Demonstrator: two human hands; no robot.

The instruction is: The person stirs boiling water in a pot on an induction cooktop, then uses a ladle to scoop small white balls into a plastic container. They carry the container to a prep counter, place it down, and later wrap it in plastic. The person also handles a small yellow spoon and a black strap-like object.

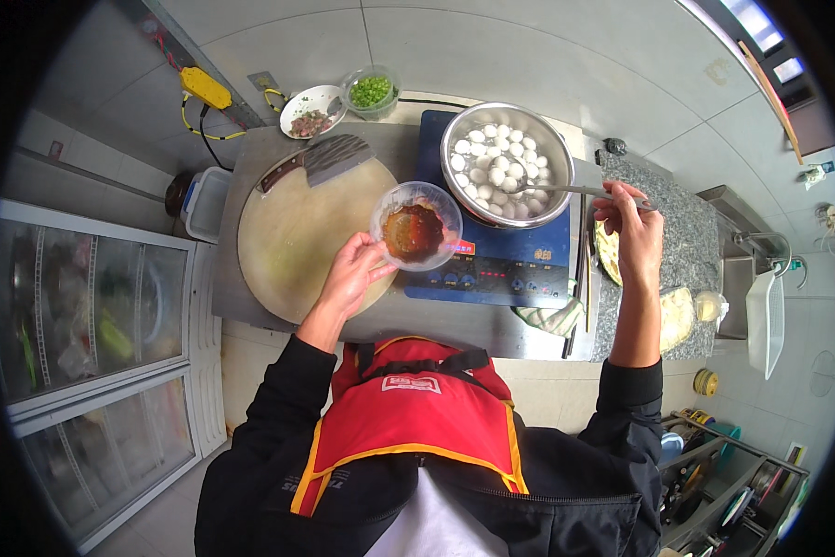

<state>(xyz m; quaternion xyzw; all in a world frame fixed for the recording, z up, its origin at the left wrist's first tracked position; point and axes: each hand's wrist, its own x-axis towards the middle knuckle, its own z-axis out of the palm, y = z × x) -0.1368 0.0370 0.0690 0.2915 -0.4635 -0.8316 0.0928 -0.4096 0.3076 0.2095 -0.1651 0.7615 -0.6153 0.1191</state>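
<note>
My left hand (pixel 355 271) holds a clear plastic bowl (pixel 417 226) by its near-left rim, over the edge of the round cutting board (pixel 306 244). Reddish-brown sauce (pixel 412 232) lies in the bowl. My right hand (pixel 630 226) grips the handle of a metal ladle (pixel 578 188), whose bowl end is down in a stainless steel pot (pixel 566 157). White balls (pixel 502 147) crowd the liquid there, and some sit over the ladle. Under the pot is a blue induction cooker (pixel 487 271) with lit red indicators.
A cleaver (pixel 337 159) lies on the board's far side. Behind stand a white plate of chopped meat (pixel 311 124) and a tub of chopped green onion (pixel 370 92). Chopsticks (pixel 585 278) and a striped cloth (pixel 553 317) lie right of the cooker. A glass-door refrigerator (pixel 104 306) stands left.
</note>
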